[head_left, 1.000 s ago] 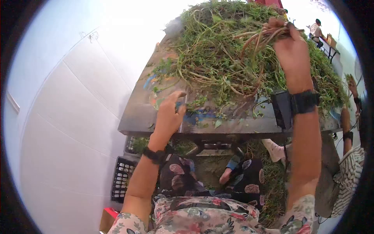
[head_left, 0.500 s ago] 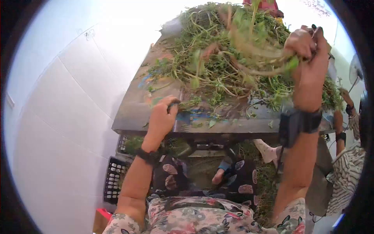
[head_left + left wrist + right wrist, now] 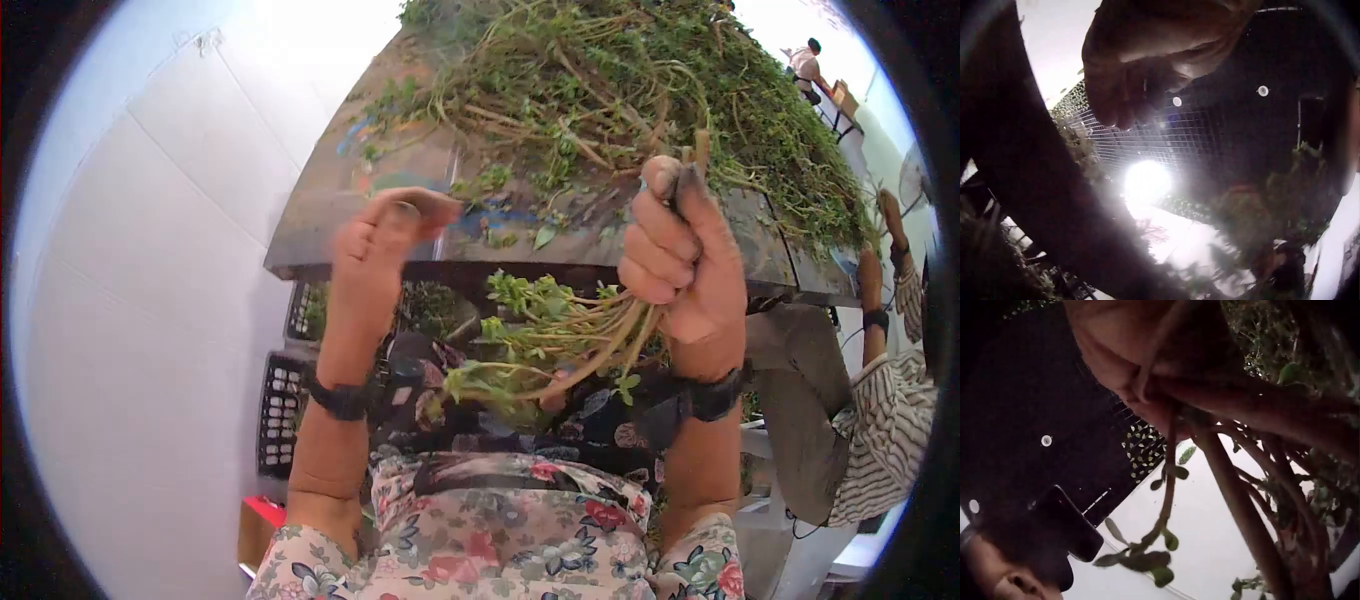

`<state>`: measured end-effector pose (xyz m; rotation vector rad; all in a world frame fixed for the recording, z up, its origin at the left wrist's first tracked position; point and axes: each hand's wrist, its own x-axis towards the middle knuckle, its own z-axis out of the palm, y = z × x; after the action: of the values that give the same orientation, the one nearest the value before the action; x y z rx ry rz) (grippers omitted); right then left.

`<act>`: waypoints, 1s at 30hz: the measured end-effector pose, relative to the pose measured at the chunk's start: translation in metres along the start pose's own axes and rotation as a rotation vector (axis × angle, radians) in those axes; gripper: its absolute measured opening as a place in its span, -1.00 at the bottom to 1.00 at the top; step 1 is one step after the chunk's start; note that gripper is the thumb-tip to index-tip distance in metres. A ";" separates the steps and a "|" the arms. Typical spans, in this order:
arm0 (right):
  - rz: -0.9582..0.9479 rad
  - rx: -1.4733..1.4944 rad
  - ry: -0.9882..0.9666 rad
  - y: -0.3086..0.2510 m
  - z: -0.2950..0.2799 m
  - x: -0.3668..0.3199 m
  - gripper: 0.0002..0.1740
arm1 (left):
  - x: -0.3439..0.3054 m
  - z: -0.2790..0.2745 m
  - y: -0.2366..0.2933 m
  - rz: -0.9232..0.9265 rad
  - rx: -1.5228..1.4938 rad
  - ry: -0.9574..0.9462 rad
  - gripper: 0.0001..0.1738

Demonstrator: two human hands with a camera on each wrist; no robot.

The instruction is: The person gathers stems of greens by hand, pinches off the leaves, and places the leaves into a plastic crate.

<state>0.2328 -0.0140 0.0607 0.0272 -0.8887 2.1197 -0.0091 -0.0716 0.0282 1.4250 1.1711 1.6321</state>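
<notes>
Fingers of my right hand (image 3: 680, 250) are curled round a bunch of leafy green stems (image 3: 590, 345); the cut ends poke out above the fist, and the leaves hang down-left past the table's front edge. In the right wrist view, thick stems (image 3: 1238, 506) run out from under the right hand (image 3: 1147, 356). My left hand (image 3: 375, 250), blurred by motion, hovers near the front edge with loosely bent fingers and nothing visible in them. The left wrist view shows that hand (image 3: 1154, 56) with its fingers curved. A large heap of green stems (image 3: 560, 90) covers the table behind both hands.
The dark table (image 3: 330, 220) has loose leaves near its front edge. Black crates (image 3: 280, 415) stand below at the left, beside a white wall (image 3: 150, 300). Another person in a striped top (image 3: 890, 440) is at the right, with hands near the heap.
My right hand has come down and toward the body from above the heap, bringing the bunch over the table's front edge. The left hand has shifted slightly left and up in the view.
</notes>
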 end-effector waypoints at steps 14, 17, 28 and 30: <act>-0.104 -0.135 0.255 0.047 -0.007 -0.020 -0.78 | -0.079 0.010 -0.039 -0.116 0.376 -0.479 -0.49; -0.144 -0.234 0.340 0.050 -0.010 -0.021 -0.79 | -0.078 -0.007 -0.032 -0.100 0.423 -0.071 -0.52; -0.206 -0.203 0.414 0.098 -0.004 -0.023 -0.76 | -0.080 0.061 -0.047 0.314 0.575 -0.282 -0.45; -0.209 -0.241 0.373 0.099 -0.011 -0.027 -0.76 | -0.088 0.065 -0.062 0.137 0.422 -0.337 -0.48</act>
<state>0.1846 -0.0674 -0.0135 -0.3716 -0.8659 1.7370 0.0660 -0.1148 -0.0627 1.9936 1.2845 1.2028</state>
